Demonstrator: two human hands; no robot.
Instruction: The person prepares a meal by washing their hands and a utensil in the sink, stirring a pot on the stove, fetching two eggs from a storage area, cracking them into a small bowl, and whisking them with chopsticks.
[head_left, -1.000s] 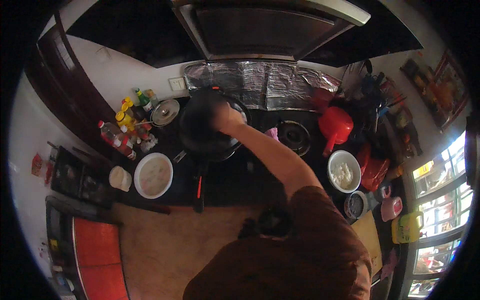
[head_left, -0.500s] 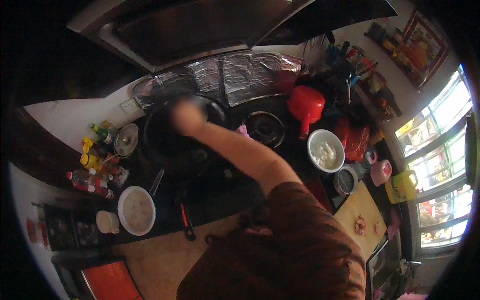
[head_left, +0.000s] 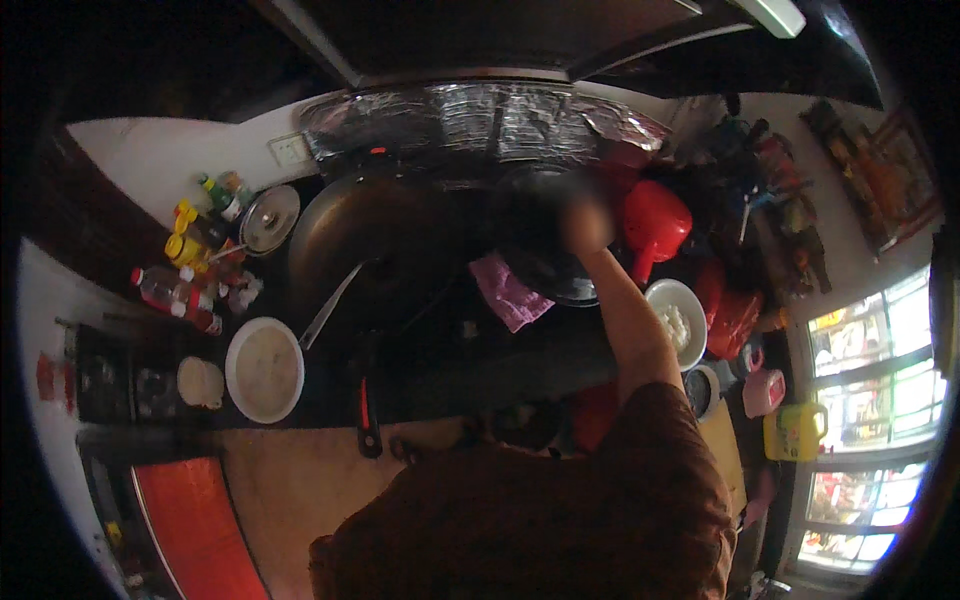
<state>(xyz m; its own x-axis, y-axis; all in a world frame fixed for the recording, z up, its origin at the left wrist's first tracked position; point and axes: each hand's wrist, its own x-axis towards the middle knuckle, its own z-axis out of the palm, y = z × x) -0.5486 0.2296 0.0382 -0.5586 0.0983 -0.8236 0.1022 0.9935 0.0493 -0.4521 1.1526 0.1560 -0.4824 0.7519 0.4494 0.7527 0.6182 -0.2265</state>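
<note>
Cannot tell the left hand's state, out of view. Has the uncovered wok [head_left: 330,225] far left, then open counter [head_left: 555,352] from the pink cloth [head_left: 510,292] to the near edge. Stretches the right hand [head_left: 588,225] to the dark lid [head_left: 550,268], far right beside the red dipper [head_left: 655,218], too blurred to tell spread or grip.

Bare below a dark brown sleeve [head_left: 665,445], the right arm [head_left: 636,325] stretches across from the counter's [head_left: 510,362] front edge toward its back edge, the right hand [head_left: 588,224] too blurred to show its finger pose.
</note>
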